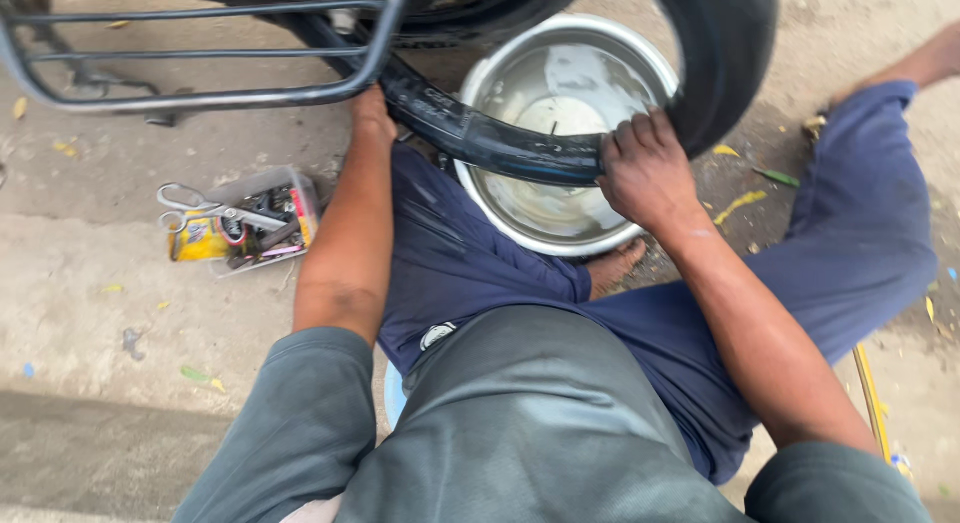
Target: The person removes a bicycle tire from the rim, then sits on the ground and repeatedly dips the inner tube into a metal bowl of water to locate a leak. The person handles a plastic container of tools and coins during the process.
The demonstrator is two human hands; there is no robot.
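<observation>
A clear plastic box [262, 221] of small tools and packets lies on the concrete ground [90, 313], with a pair of scissors [200, 205] resting across its near-left end. Beyond the box, a dark metal carrier rack [200, 53] spans above the ground. Yellow leaf scraps [738, 203] lie far to the box's right.

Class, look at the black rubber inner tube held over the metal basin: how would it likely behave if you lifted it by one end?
The inner tube would probably flop: it already curves between the left hand and right hand. It looks wet and glossy, so likely slippery. It seems light, since each hand grips it easily above the basin.
</observation>
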